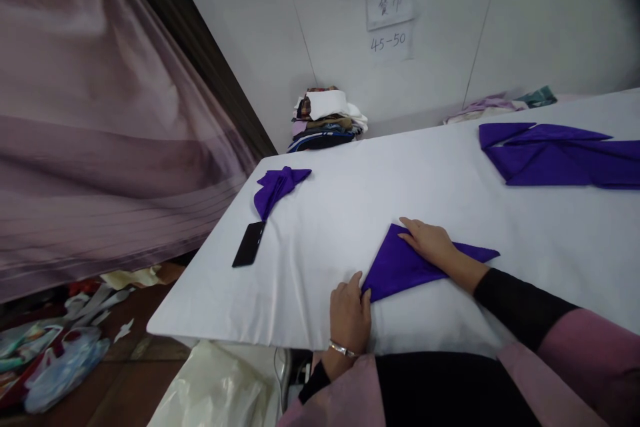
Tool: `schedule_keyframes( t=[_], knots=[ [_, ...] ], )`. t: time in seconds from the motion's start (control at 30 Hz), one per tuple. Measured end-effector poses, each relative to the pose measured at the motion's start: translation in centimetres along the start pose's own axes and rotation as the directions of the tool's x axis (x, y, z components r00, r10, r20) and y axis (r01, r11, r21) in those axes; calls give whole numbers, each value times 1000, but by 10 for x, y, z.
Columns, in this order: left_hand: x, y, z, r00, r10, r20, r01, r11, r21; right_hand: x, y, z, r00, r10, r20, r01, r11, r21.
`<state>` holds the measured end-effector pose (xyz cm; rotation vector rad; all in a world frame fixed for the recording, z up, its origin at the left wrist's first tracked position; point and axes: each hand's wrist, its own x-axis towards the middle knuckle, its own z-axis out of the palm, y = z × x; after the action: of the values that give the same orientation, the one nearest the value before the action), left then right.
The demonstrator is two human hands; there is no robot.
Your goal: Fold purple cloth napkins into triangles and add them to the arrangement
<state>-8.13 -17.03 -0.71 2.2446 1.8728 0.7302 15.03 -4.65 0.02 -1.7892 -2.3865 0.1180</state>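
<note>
A purple cloth napkin (400, 267), folded into a rough triangle, lies on the white-covered table (320, 227) in front of me. At its left corner is my left hand (350, 313), fingers curled, with the cloth's edge between thumb and index finger. My right hand (430, 243) rests palm down over the napkin's upper part, fingers stretched out and a little apart. It hides some of the cloth, whose narrow tip shows beyond the wrist to the right.
A knotted purple cloth (280, 187) sits at the far left of the table, touching a black phone (249, 244). More folded purple cloth (550, 157) lies at right. Behind the table is a stack of folded fabrics (327, 120). A curtain (125, 113) hangs at left.
</note>
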Motion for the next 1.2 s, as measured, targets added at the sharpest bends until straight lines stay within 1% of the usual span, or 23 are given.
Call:
schedule_keyframes(
  t=[0.1, 0.17, 0.3, 0.37, 0.5, 0.73, 0.97, 1.2],
  knots=[
    [-1, 0, -4, 1000, -25, 7, 25, 1000, -17, 0, 1, 0, 1000, -7, -2, 7, 1000, 8],
    [-3, -1, -8, 999, -31, 10, 31, 997, -72, 0, 3, 2, 1000, -11, -5, 11, 1000, 6],
    [-10, -7, -16, 1000, 9, -4, -9, 978, -210, 0, 4, 5, 1000, -11, -23, 10, 1000, -10],
    [-12, -9, -20, 1000, 9, -15, -12, 973, -229, 0, 5, 6, 1000, -8, -25, 8, 1000, -12],
    [-12, -8, -25, 1000, -19, 10, 20, 982, -188, 0, 6, 6, 1000, -11, -28, 11, 1000, 8],
    [-8, -7, -29, 996, -9, 93, 22, 990, -137, 3, 9, 7, 1000, -4, -27, 5, 1000, 14],
    [-10, -7, -28, 995, 24, 96, -16, 996, -83, 5, 13, 9, 1000, -7, -16, 8, 998, 56],
    [-12, -9, -27, 996, 42, 72, -40, 999, -32, 4, 13, 9, 1000, -26, -18, 26, 999, 40]
  ],
)
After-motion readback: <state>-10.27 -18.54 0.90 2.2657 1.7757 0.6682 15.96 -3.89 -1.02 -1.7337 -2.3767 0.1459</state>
